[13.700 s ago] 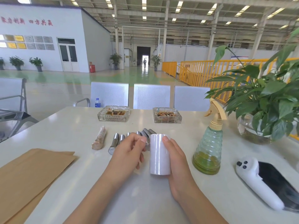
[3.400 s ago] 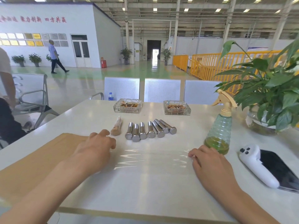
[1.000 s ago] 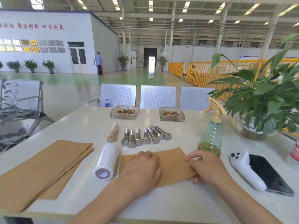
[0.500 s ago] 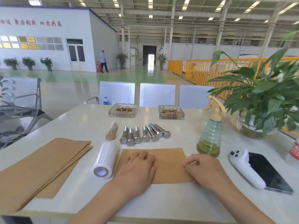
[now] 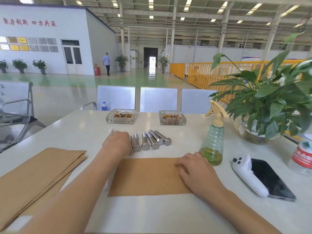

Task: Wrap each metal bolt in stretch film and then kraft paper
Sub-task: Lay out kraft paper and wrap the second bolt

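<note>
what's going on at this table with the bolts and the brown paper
A person is wrapping metal bolts. The left hand has reached to the left end of the row of bolts and covers the nearest ones; whether it grips one cannot be seen. The right hand rests on a sheet of brown paper laid flat on the table. A stack of brown paper lies to the left.

Red Chinese chars on white wall [image 5: 42,31], far beyond left hand [image 5: 118,143], upper left: approx. "聚力创新 四方共赢", first char partly cut off. Plaques [image 5: 28,45] under them: too small to read. Red label on bottle [image 5: 302,157], well right of right hand [image 5: 197,171]: print blurred, can't read.
</note>
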